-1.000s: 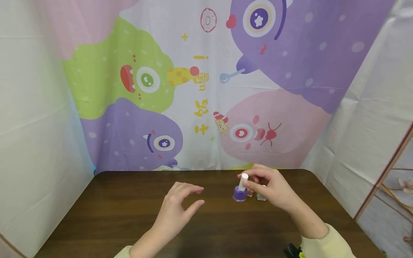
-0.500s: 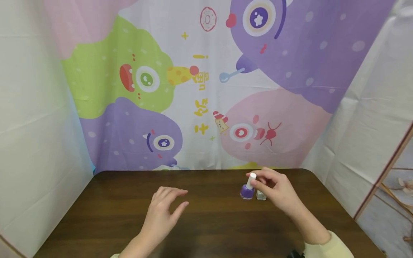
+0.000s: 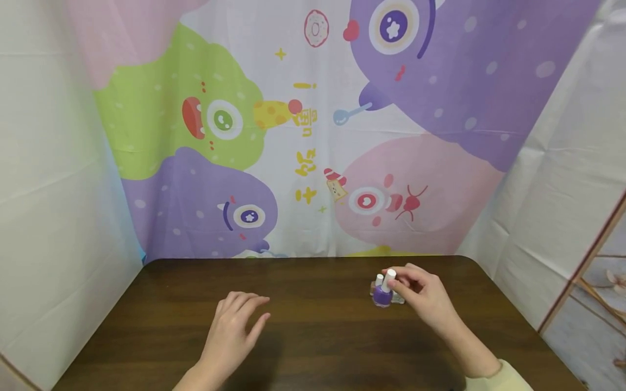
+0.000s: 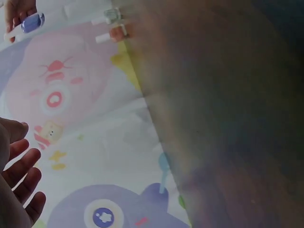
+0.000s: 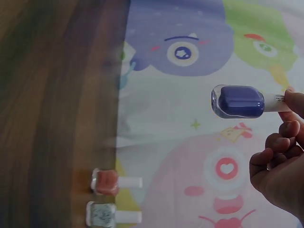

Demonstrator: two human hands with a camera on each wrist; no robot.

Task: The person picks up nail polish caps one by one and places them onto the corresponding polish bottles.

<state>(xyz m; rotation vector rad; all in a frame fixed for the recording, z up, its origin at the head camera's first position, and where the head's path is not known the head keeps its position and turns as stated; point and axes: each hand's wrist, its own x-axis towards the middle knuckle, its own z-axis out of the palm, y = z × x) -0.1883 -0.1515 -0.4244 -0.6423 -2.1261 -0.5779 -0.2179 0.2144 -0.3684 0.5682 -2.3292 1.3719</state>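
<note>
My right hand [image 3: 427,301] pinches the white cap of a purple nail polish bottle [image 3: 382,296], thumb against fingers. In the right wrist view this nail polish bottle [image 5: 241,101] is held off the table. Two more nail polish bottles stand behind it: a reddish-pink one [image 5: 106,182] and a clear one with silvery glitter [image 5: 101,214]. From the head, the purple bottle and my fingers partly hide them. My left hand [image 3: 230,328] hovers at the left with relaxed, slightly bent fingers and holds nothing; in the left wrist view that hand [image 4: 21,180] appears at the left edge.
The dark brown wooden table [image 3: 313,342] spreads under both hands. A cartoon-printed cloth [image 3: 313,163] hangs along its far edge. White cloth screens stand on the left [image 3: 63,190] and right [image 3: 552,217].
My left hand has drawn back to the left and toward me. My right hand has carried the purple nail polish bottle a short way right, in front of the other two bottles.
</note>
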